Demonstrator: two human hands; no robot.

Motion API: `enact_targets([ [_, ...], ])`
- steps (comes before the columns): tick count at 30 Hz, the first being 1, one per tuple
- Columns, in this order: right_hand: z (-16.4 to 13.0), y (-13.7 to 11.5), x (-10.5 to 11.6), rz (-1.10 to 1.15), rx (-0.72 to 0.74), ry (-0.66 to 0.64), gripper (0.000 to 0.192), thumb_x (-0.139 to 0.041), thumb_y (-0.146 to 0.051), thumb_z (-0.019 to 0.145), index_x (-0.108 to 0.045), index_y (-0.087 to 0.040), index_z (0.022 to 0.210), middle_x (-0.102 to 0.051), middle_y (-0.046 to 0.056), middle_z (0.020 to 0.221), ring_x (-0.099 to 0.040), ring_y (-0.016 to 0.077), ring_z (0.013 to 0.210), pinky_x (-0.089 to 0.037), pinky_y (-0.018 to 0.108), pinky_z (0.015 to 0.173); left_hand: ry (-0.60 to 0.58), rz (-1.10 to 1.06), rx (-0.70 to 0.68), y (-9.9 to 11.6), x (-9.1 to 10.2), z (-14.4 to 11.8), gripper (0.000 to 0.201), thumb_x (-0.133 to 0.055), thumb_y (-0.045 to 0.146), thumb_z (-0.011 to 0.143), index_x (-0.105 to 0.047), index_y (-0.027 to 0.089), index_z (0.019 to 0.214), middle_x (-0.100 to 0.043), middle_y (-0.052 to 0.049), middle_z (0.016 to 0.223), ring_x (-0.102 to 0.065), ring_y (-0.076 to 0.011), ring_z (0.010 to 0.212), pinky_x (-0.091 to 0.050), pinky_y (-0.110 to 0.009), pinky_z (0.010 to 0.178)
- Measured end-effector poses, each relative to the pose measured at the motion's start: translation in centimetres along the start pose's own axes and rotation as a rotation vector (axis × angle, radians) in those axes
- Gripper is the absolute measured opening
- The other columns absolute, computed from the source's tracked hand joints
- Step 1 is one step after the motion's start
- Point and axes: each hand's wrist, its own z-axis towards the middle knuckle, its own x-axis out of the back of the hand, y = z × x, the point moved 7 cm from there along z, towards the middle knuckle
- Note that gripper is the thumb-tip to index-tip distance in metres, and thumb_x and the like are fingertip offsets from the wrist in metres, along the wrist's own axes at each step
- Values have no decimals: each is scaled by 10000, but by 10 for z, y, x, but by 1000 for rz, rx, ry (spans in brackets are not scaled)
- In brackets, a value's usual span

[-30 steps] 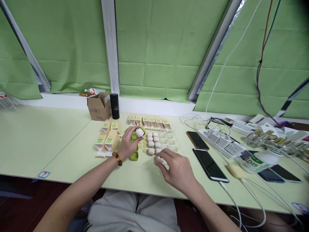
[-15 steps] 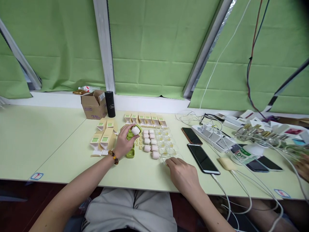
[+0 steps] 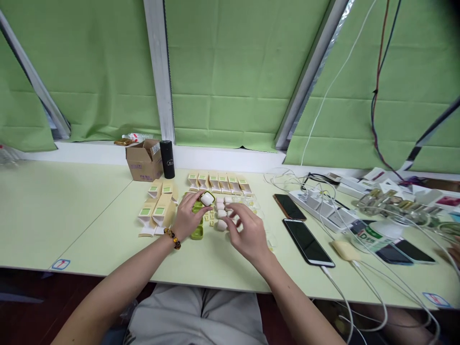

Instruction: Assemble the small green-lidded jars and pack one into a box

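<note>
1. While the left hand (image 3: 189, 215) keeps its pinch on a white case (image 3: 206, 199) in a green cover (image 3: 213, 195), raised over the bench (image 3: 79, 196), the right hand (image 3: 247, 232) has shifted.
2. Half a second ago its fingertips were at a clear shell (image 3: 270, 240), toward the bench's front edge; now they are above the pink cases (image 3: 221, 225), thumb and forefinger parted (contact unclear).
3. Cartons (image 3: 218, 184) toward the bench's far edge: unchanged.

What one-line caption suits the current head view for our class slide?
Left hand holds a white case and green cover; right hand hovers at the pink cases.
</note>
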Motion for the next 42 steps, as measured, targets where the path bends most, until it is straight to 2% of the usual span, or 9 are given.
enact_targets([
  [4, 30, 1, -39, 118, -44, -18, 340, -630, -308, 968, -603, -223, 1295, -702, 130, 1236, -705, 243, 931, -607, 347, 671, 9, 72, -96, 3, 3, 0, 409, -696, 288, 972, -634, 194, 1366, -726, -92, 1061, -648, -223, 970, -559, -386, 882],
  [9, 39, 7, -63, 193, -63, -3, 295, -642, -239, 928, -633, -218, 1221, -704, 127, 1190, -692, 276, 1036, -637, 374, 727, 59, 132, -140, 1, 5, 1, 314, -688, 247, 960, -666, 179, 1266, -718, -73, 973, -641, -213, 891, -562, -371, 814],
  [13, 33, 18, -69, 308, -116, 57, 246, -661, -279, 942, -653, -235, 1184, -703, 105, 1163, -695, 237, 980, -656, 349, 706, 38, 134, -130, 1, 2, 0, 361, -708, 239, 935, -649, 196, 1289, -724, -86, 1042, -662, -239, 988, -573, -405, 875],
  [16, 27, 25, -70, 322, -91, 98, 239, -648, -313, 965, -661, -250, 1195, -705, 107, 1201, -700, 239, 1027, -669, 375, 757, 4, 78, -106, 4, 2, -1, 415, -705, 231, 927, -621, 207, 1333, -716, -102, 1125, -657, -250, 1037, -573, -429, 921],
  [23, 21, 27, -67, 90, 132, 124, 289, -558, -276, 1022, -673, -240, 1284, -728, 145, 1283, -693, 291, 1219, -617, 508, 1016, -97, -34, -34, 7, -1, 1, 395, -577, 255, 998, -589, 172, 1385, -685, -136, 1140, -657, -242, 1027, -576, -417, 921],
  [28, 20, 21, -68, 15, 221, 114, 309, -539, -257, 1033, -663, -223, 1314, -719, 166, 1268, -701, 289, 1188, -625, 478, 983, -99, -69, 29, 1, -5, 0, 374, -536, 325, 1040, -622, 178, 1373, -700, -127, 1088, -667, -239, 1016, -580, -416, 927],
  [32, 19, 23, -64, 62, 191, 142, 373, -568, -281, 1027, -602, -235, 1395, -682, 171, 1298, -683, 301, 1199, -623, 483, 976, -79, -300, 208, -14, -12, -4, 405, -576, 411, 1031, -652, 185, 1358, -721, -136, 1182, -697, -235, 1092, -594, -389, 965],
  [37, 17, 26, -62, 110, 139, 180, 516, -584, -318, 1024, -457, -247, 1518, -603, 198, 1385, -709, 268, 1018, -654, 473, 861, -65, -713, 432, -36, -25, -5, 521, -659, 520, 972, -655, 145, 1333, -741, -168, 1209, -743, -232, 1041, -623, -387, 925],
  [42, 15, 24, -63, 111, 170, 197, 528, -547, -261, 1029, -426, -254, 1543, -594, 187, 1399, -659, 298, 1208, -641, 486, 930, -116, -915, 495, -42, -33, -4, 580, -764, 509, 901, -624, 145, 1332, -750, -175, 1191, -755, -230, 1017, -626, -377, 917],
])
